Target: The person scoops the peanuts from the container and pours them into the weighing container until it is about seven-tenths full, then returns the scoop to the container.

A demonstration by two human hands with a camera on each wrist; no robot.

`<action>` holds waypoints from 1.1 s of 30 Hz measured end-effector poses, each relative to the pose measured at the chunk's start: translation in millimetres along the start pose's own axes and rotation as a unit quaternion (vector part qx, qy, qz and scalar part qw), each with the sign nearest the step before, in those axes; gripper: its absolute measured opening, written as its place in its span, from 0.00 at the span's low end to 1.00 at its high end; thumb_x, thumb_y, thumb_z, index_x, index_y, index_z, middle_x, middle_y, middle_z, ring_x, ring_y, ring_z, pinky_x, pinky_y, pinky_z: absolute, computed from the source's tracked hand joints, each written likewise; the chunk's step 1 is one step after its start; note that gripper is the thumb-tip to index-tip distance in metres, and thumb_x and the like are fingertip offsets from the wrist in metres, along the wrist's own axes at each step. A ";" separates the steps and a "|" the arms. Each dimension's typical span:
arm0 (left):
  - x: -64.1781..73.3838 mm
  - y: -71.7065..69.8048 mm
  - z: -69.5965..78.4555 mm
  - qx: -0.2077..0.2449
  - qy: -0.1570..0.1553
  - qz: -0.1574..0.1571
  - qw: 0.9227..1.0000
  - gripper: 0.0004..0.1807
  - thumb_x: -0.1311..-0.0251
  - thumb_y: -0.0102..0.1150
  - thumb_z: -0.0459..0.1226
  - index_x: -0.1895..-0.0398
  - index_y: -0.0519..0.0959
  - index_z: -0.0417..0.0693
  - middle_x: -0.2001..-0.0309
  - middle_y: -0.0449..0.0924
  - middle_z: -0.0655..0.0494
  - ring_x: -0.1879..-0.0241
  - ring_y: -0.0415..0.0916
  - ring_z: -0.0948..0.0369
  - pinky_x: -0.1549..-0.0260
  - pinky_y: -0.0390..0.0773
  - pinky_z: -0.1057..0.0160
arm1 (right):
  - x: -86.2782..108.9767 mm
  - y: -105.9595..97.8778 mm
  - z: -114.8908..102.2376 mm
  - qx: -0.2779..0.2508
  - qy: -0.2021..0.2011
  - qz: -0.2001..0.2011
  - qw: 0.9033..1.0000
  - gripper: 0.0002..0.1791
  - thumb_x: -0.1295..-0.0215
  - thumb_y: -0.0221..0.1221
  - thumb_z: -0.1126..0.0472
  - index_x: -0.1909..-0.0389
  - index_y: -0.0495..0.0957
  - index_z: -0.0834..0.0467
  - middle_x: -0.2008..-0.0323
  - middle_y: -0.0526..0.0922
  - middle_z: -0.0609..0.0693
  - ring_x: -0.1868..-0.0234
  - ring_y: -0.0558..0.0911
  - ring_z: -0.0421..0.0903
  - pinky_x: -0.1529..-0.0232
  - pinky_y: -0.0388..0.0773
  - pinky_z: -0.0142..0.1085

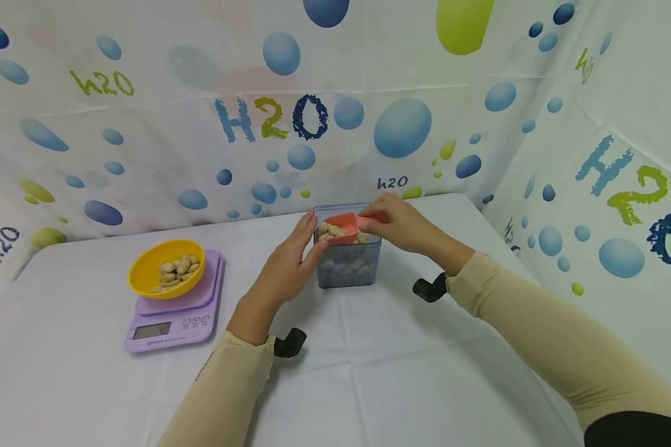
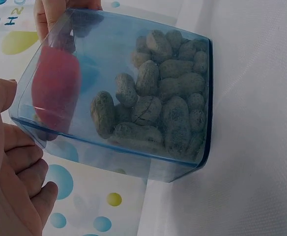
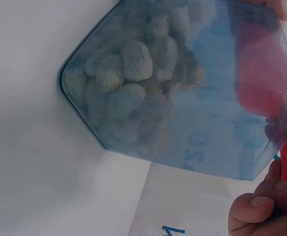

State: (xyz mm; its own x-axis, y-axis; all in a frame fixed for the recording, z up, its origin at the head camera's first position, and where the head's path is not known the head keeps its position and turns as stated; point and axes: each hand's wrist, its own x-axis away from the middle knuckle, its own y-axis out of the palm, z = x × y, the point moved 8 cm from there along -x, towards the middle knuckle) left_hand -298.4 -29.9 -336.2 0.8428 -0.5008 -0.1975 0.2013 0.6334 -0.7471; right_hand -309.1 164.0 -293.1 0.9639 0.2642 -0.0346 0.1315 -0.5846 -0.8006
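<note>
A clear blue plastic container [image 1: 348, 266] stands on the table, its lower part filled with unshelled peanuts [image 2: 175, 123]. My left hand [image 1: 284, 266] rests along its left side, fingers stretched over the wall and thumb at the front rim. With my right hand [image 1: 402, 225] I hold the handle of a red scoop [image 1: 348, 221] over the container's right rim. The scoop's bowl sits just inside the opening, above the heap, with several peanuts [image 1: 331, 230] in it. Through the wall, the right wrist view shows the bowl from below.
To the left, a purple kitchen scale [image 1: 173, 337] with a lit display carries a yellow bowl [image 1: 140, 273] of peanuts. A white cloth covers the table [image 1: 335, 372]. Printed curtains [image 1: 358, 74] hang behind it and on the right.
</note>
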 end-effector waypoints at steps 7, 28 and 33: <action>0.6 0.7 0.5 -0.008 0.000 0.000 1.000 0.39 0.27 0.35 0.60 0.20 0.46 0.53 0.20 0.40 0.59 0.21 0.38 0.62 0.25 0.50 0.50 | 3.7 -1.1 10.8 -0.027 0.025 0.016 0.999 0.23 0.33 0.61 0.46 0.41 0.80 0.51 0.54 0.74 0.50 0.51 0.73 0.49 0.52 0.80 0.44; 0.5 -1.7 1.0 0.001 -0.009 0.003 1.000 0.37 0.26 0.37 0.58 0.20 0.45 0.56 0.20 0.40 0.60 0.21 0.38 0.62 0.25 0.49 0.49 | 9.7 -8.7 11.9 -0.058 0.018 0.014 0.998 0.23 0.33 0.61 0.47 0.41 0.80 0.52 0.57 0.75 0.50 0.53 0.73 0.50 0.56 0.79 0.41; 0.6 -0.8 0.6 0.012 -0.013 0.004 1.000 0.36 0.25 0.40 0.55 0.20 0.45 0.56 0.20 0.40 0.61 0.21 0.38 0.62 0.25 0.49 0.49 | 10.6 -11.7 10.1 -0.067 0.017 0.016 0.997 0.23 0.34 0.62 0.47 0.41 0.80 0.52 0.57 0.75 0.50 0.54 0.74 0.50 0.56 0.79 0.40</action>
State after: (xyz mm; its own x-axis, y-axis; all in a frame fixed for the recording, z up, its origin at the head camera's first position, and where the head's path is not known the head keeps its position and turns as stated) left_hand -297.8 -30.3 -335.3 0.8573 -0.4797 -0.1870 0.2053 0.6516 -0.7303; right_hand -302.7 181.4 -290.2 0.9752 0.2181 -0.0365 0.1277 -0.6905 -0.7120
